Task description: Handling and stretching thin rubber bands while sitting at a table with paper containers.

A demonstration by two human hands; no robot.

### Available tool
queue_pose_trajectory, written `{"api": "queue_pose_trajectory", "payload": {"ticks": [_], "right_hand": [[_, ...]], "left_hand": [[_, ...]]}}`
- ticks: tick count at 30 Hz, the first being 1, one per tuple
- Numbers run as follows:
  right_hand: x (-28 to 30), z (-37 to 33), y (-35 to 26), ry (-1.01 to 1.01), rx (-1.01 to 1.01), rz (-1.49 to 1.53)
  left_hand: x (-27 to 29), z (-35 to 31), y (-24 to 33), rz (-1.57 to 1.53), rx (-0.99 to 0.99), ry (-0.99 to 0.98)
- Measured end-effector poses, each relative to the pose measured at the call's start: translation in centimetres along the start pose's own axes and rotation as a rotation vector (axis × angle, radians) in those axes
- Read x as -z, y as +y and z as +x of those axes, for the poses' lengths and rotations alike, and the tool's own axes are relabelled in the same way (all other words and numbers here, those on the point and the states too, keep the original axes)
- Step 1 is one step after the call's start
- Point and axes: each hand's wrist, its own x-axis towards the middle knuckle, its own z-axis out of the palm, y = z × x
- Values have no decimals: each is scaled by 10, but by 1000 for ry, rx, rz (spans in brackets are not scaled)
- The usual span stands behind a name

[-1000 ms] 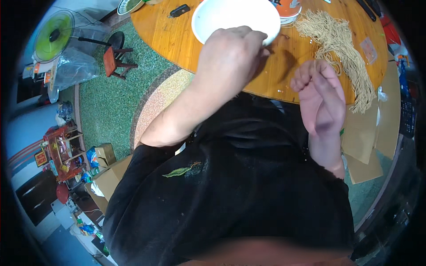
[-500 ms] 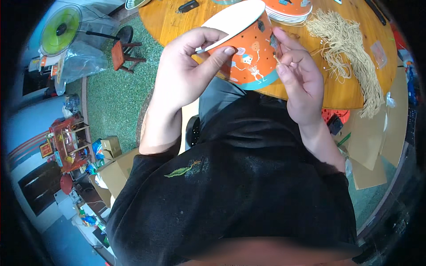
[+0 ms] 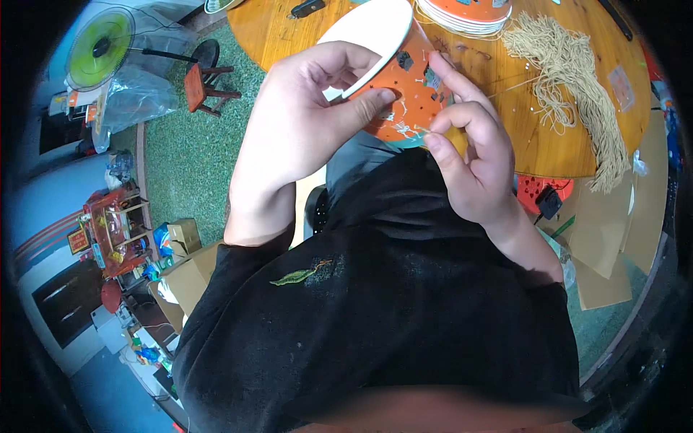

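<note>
My left hand (image 3: 299, 108) grips an orange paper bucket (image 3: 408, 86) by its rim, thumb on the printed outside and fingers inside. The bucket is tilted, its white inside facing up and left. Skeletons, stars and dark patches decorate its wall, with a teal band at the bottom. Close against the right side, my right hand (image 3: 476, 162) pinches the end of a thin tan cord (image 3: 421, 130) between thumb and forefinger. A stretch of cord also shows right of that hand, leading toward a loose tan bundle of cords (image 3: 577, 94) on the table.
The round wooden table (image 3: 274, 32) carries a stack of upturned orange buckets (image 3: 465, 25) with white rims and a small black object (image 3: 307, 9). Left on the green floor stand a wooden stool (image 3: 206, 86) and a fan (image 3: 99, 47). Cardboard sheets (image 3: 599, 231) lie at the right.
The bucket has turned and tipped, so its skeleton print is now lower and partly out of sight. My right hand has moved left and slightly down with the cord end across the bucket.
</note>
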Motion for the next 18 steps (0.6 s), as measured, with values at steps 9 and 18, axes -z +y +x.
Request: {"api": "queue_pose_trajectory", "payload": {"ticks": [9, 18], "right_hand": [[-2, -1, 0, -30, 92, -79], [-10, -5, -3, -60, 90, -103]], "left_hand": [[-3, 1, -9, -265, -63, -21], [0, -1, -15, 67, -202, 64]]}}
